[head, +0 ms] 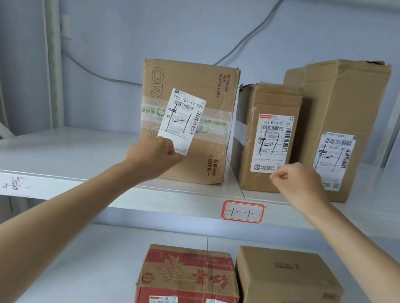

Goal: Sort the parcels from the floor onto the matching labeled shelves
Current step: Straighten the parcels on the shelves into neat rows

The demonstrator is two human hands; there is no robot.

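Observation:
On the upper shelf (66, 155) stand three brown cardboard parcels: a wide box (205, 83) with a tilted white label (181, 119), a narrower box (270, 102) and a tall box (340, 95). My left hand (153, 155) is curled into a fist in front of the wide box, and its knuckles overlap the lower edge of that label. My right hand (293, 180) is also a fist holding nothing, in front of the narrower box's lower right corner. A red-bordered tag (242, 212) is stuck on the shelf's front edge.
The lower shelf (97, 253) carries a red-and-brown parcel (188, 276) and a stack of two brown boxes (286, 279). White metal uprights (52, 47) frame the shelving on both sides. A grey cable (250, 35) runs along the back wall.

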